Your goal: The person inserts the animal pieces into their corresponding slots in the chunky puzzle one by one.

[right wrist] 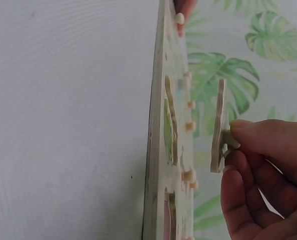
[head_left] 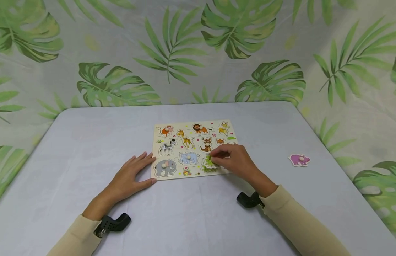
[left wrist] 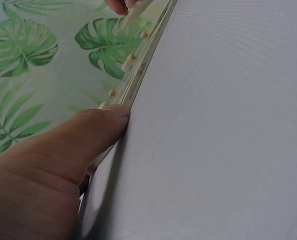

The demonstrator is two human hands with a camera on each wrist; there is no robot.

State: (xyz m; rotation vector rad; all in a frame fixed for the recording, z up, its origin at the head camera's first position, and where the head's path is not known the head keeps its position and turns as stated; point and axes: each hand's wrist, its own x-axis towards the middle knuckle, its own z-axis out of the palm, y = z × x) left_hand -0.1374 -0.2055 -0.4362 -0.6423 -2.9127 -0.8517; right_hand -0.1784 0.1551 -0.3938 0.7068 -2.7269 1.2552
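Note:
A flat wooden animal puzzle board (head_left: 181, 126) lies on the table. My left hand (head_left: 129, 177) rests at its left side, fingertips and thumb touching the edge; the thumb (left wrist: 101, 125) presses against the board in the left wrist view. With thumb and fingertips, my right hand (head_left: 237, 160) pinches a green puzzle piece (head_left: 209, 163) by its small knob. The right wrist view has this piece (right wrist: 218, 127) held on edge to the camera, apart from the board, above a green-printed recess (right wrist: 168, 127). The right hand covers the board's lower right corner.
A purple hippo piece (head_left: 299, 160) lies alone on the white table to the right. Several knobbed animal pieces sit in the board, among them an elephant (head_left: 167, 170), a zebra (head_left: 167, 147) and a lion (head_left: 201, 128). A leaf-patterned cloth (head_left: 185, 92) hangs behind the table.

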